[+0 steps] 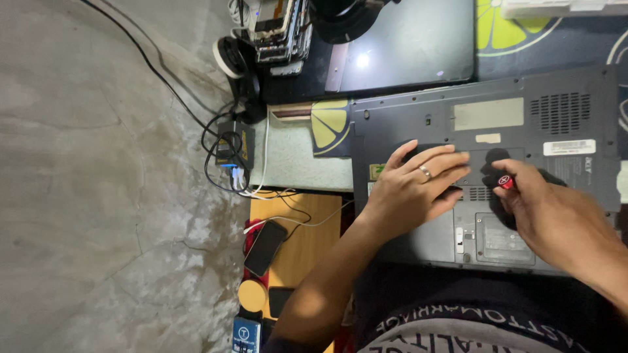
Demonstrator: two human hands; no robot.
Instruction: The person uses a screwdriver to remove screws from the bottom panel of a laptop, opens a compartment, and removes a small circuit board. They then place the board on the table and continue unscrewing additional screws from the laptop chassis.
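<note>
A grey laptop lies upside down in front of me, its underside with vents, labels and cover panels facing up. My left hand, a ring on one finger, rests flat with fingers spread on the middle cover panel. My right hand grips a small red-handled screwdriver, its red cap end showing above my fingers, held against the laptop's base just right of my left hand. The tip is hidden.
A second dark laptop lies beyond. To the left are a wooden board with a black phone, white and black cables, a stack of phone parts and bare concrete floor.
</note>
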